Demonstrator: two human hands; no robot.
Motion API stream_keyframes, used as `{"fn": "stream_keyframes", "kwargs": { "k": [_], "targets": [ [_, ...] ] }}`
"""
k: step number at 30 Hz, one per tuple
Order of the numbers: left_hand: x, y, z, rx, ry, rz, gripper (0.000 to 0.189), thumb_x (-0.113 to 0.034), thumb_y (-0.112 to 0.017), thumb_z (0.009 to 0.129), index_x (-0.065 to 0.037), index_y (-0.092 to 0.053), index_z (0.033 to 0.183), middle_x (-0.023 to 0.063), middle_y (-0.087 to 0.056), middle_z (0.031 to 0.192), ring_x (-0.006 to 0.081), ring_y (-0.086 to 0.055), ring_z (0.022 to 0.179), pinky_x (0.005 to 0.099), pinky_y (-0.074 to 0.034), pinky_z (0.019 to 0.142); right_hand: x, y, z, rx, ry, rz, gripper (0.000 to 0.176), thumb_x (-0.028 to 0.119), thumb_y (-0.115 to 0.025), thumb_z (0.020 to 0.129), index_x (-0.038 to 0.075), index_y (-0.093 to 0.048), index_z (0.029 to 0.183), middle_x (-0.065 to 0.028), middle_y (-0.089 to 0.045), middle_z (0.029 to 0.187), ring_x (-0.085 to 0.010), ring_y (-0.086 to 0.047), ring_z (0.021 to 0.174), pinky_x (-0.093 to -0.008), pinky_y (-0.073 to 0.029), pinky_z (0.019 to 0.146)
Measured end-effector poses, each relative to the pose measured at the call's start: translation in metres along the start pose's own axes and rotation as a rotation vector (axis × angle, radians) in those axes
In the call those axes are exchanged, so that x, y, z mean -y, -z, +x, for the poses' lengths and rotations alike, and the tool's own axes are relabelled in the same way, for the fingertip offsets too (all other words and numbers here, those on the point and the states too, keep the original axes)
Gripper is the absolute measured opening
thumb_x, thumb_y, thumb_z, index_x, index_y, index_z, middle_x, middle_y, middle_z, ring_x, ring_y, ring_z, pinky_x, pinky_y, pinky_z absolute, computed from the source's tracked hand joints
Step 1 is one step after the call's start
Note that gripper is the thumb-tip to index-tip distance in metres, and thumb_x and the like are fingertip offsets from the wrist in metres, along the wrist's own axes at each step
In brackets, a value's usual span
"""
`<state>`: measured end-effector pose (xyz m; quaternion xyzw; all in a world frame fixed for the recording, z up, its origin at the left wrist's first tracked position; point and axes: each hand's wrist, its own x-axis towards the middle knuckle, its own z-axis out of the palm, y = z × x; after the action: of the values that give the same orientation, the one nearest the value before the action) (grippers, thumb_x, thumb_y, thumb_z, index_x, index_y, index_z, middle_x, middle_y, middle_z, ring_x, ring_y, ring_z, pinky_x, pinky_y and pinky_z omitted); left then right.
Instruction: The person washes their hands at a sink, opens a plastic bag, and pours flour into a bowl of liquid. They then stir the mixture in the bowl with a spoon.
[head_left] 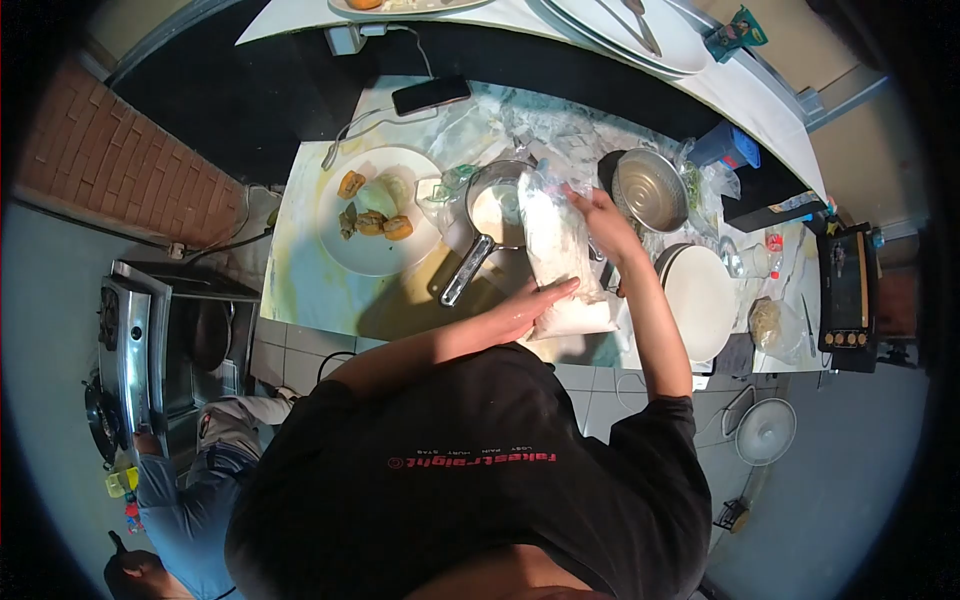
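A tall clear plastic bag of white powder [557, 250], which looks like flour, is held tilted over the counter in both hands. My left hand [525, 308] supports it near the bottom, with the fingers against its side. Up by the bag's loose top, my right hand [605, 222] grips the plastic. Just left of the bag stands a saucepan [468, 270] with a shiny handle pointing toward me and something pale inside. The bag covers part of its right side. A crumpled clear bag [436, 195] lies beside the pan.
A large white plate [345, 245] with browned food pieces is on the left. A metal bowl [650, 190] and stacked white plates [697, 305] stand right. A phone [431, 95] lies at the back. Another person [195, 500] is by the stove [135, 330] at left.
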<state>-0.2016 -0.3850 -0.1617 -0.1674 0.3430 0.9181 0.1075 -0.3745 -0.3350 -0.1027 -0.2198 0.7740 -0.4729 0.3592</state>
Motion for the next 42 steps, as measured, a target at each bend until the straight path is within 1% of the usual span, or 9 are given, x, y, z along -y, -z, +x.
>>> {"fn": "stream_keyframes", "kwargs": {
  "k": [7, 17, 19, 20, 24, 28, 30, 33, 42],
  "targets": [
    [0.016, 0.029, 0.015, -0.159, -0.450, 0.638, 0.096, -0.031, -0.079, 0.083, -0.001, -0.017, 0.150, 0.0163, -0.035, 0.146, 0.0253, -0.038, 0.135, 0.0380, -0.035, 0.110, -0.016, -0.007, -0.025, 0.008, 0.199, 0.592, 0.029, 0.021, -0.048, 0.104, 0.001, -0.062, 0.120, -0.0047, -0.067, 0.113, -0.0118, -0.061, 0.102, -0.0266, -0.046, 0.090],
    [-0.002, 0.041, -0.008, -0.128, -0.336, 0.674, 0.100, -0.033, -0.078, 0.082, 0.001, -0.014, 0.150, 0.0213, -0.037, 0.146, 0.0299, -0.041, 0.135, 0.0387, -0.034, 0.111, -0.037, -0.029, -0.030, -0.035, 0.261, 0.844, 0.023, 0.020, -0.050, 0.104, 0.005, -0.060, 0.117, -0.0002, -0.063, 0.114, -0.0093, -0.056, 0.108, -0.0260, -0.041, 0.098],
    [-0.019, 0.034, -0.033, -0.206, -0.233, 1.248, 0.101, -0.040, -0.075, 0.084, 0.000, -0.010, 0.151, 0.0284, -0.041, 0.142, 0.0345, -0.044, 0.133, 0.0381, -0.038, 0.109, -0.038, -0.031, -0.032, -0.066, 0.273, 0.855, 0.023, 0.020, -0.050, 0.104, 0.005, -0.060, 0.117, -0.0006, -0.063, 0.114, -0.0097, -0.057, 0.107, -0.0266, -0.042, 0.097],
    [-0.023, 0.031, -0.045, -0.280, -0.299, 1.367, 0.088, -0.043, -0.072, 0.086, -0.001, -0.025, 0.148, 0.0279, -0.052, 0.132, 0.0342, -0.053, 0.125, 0.0368, -0.045, 0.101, -0.038, -0.031, -0.033, -0.096, 0.281, 0.862, 0.023, 0.020, -0.049, 0.104, 0.005, -0.059, 0.118, -0.0010, -0.063, 0.115, -0.0101, -0.057, 0.107, -0.0272, -0.043, 0.097],
    [-0.069, 0.014, -0.062, -0.450, -0.380, 1.222, 0.062, -0.043, -0.069, 0.087, -0.003, -0.053, 0.131, 0.0149, -0.063, 0.115, 0.0308, -0.061, 0.104, 0.0403, -0.050, 0.084, -0.049, -0.030, -0.025, -0.015, 0.277, 0.899, 0.024, 0.021, -0.049, 0.104, 0.005, -0.058, 0.119, -0.0025, -0.063, 0.116, -0.0118, -0.058, 0.107, -0.0289, -0.044, 0.097],
    [-0.084, 0.055, -0.015, -0.491, -0.541, 1.181, 0.058, -0.042, -0.065, 0.093, -0.002, -0.052, 0.132, 0.0132, -0.063, 0.115, 0.0238, -0.061, 0.104, 0.0370, -0.049, 0.087, -0.047, -0.032, -0.026, -0.041, 0.279, 0.900, 0.025, 0.021, -0.049, 0.104, 0.005, -0.058, 0.121, -0.0036, -0.063, 0.117, -0.0131, -0.059, 0.109, -0.0302, -0.045, 0.097],
    [-0.094, 0.056, 0.002, -0.231, -0.507, 0.723, 0.052, -0.037, -0.059, 0.098, 0.001, -0.051, 0.134, 0.0102, -0.062, 0.120, 0.0176, -0.059, 0.112, 0.0318, -0.045, 0.097, -0.046, -0.031, -0.026, -0.060, 0.308, 0.882, 0.025, 0.021, -0.049, 0.104, 0.005, -0.057, 0.121, -0.0036, -0.063, 0.117, -0.0130, -0.059, 0.109, -0.0301, -0.044, 0.098],
    [-0.102, 0.047, 0.007, -0.177, -0.330, 0.608, 0.048, -0.035, -0.054, 0.102, 0.001, -0.052, 0.133, 0.0083, -0.059, 0.125, 0.0151, -0.054, 0.117, 0.0309, -0.040, 0.103, -0.040, -0.029, -0.029, -0.023, 0.297, 0.878, 0.025, 0.021, -0.049, 0.104, 0.005, -0.057, 0.122, -0.0031, -0.063, 0.118, -0.0120, -0.058, 0.110, -0.0290, -0.043, 0.098],
    [-0.088, 0.049, 0.015, -0.219, -0.530, 0.332, 0.030, -0.023, -0.056, 0.101, -0.003, -0.058, 0.123, 0.0035, -0.063, 0.116, 0.0104, -0.058, 0.108, 0.0292, -0.043, 0.097, -0.050, -0.029, -0.017, -0.075, 0.261, 0.717, 0.027, 0.021, -0.049, 0.104, 0.005, -0.059, 0.123, -0.0022, -0.064, 0.117, -0.0112, -0.057, 0.109, -0.0280, -0.042, 0.097]
  ]
}}
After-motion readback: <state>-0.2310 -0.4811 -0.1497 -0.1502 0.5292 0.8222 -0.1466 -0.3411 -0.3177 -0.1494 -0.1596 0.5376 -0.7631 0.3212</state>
